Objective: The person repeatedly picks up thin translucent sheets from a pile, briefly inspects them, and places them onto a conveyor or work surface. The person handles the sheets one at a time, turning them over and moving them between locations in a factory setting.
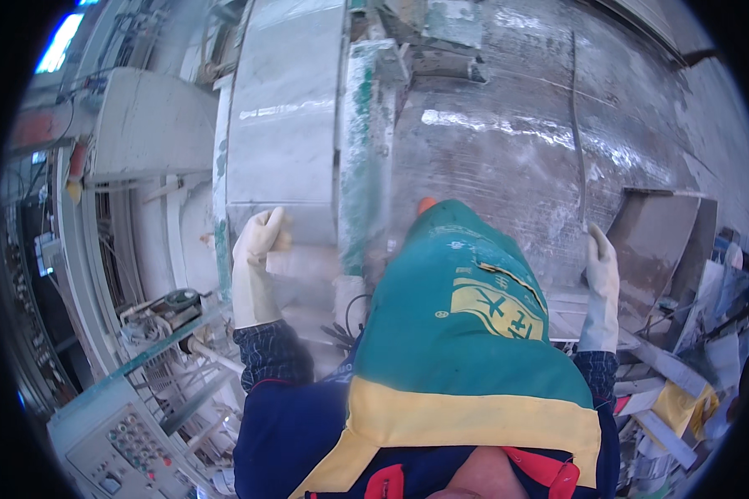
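Note:
My left hand (256, 251), in a cream glove, is at the near end of a long grey conveyor bed (285, 91). Its fingers curl closed around the near left corner of a flat grey slab (312, 223) lying there; the fingertips are partly hidden. On the right, my right hand (602, 264), also gloved, hangs beside my green apron (474, 349). Its fingers stretch out with nothing seen in them. A thin dark line (576, 125) runs along the wet floor up to near its fingertips; whether it is a rod or a gap, I cannot tell.
A green-edged frame rail (358, 158) borders the conveyor on its right. At lower left stands a control panel (129, 445) with several buttons. A metal bin (653, 241) and a heap of broken offcuts (657, 432) are at right. The floor (491, 166) looks wet.

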Demonstrator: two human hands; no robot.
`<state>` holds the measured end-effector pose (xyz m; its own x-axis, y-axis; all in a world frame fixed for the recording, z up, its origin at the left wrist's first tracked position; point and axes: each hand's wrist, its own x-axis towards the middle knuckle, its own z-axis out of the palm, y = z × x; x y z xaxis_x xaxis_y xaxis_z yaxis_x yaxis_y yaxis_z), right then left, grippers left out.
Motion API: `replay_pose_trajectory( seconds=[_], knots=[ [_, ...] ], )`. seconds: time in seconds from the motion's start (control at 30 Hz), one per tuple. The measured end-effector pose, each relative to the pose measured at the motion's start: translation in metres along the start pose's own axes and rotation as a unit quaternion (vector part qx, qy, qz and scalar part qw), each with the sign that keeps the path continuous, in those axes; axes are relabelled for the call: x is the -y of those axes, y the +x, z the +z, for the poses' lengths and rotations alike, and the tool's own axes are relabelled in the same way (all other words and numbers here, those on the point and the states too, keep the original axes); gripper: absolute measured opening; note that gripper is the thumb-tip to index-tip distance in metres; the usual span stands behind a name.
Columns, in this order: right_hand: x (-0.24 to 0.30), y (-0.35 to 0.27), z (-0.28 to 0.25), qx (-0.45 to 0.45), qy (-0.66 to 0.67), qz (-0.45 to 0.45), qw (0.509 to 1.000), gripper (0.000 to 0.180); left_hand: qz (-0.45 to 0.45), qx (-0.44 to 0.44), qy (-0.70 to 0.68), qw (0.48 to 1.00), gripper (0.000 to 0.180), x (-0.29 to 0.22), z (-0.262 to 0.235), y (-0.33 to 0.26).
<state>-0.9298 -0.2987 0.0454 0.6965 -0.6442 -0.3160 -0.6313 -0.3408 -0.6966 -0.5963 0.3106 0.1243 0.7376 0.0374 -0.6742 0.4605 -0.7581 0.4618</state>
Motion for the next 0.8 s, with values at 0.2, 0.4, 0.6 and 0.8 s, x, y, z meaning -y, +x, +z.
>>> replay_pose_trajectory(
  seconds=[0.2,0.4,0.6,0.8],
  knots=[
    [-0.149,-0.11,-0.113,-0.371,-0.248,0.058,0.893,0.05,0.257,0.182,0.007,0.949,0.035,-0.158,0.116,-0.008],
    [-0.236,-0.233,-0.147,-0.455,-0.32,0.438,0.706,0.07,0.225,0.344,0.048,0.91,0.038,-0.206,0.248,0.011],
    [-0.261,-0.273,-0.124,-0.409,-0.257,0.465,0.742,0.063,0.288,0.404,0.117,0.86,0.039,-0.235,0.308,0.016],
    [-0.26,-0.289,-0.135,-0.562,-0.245,0.386,0.689,0.044,0.323,0.409,0.209,0.828,0.043,-0.288,0.344,-0.001]
  ],
)
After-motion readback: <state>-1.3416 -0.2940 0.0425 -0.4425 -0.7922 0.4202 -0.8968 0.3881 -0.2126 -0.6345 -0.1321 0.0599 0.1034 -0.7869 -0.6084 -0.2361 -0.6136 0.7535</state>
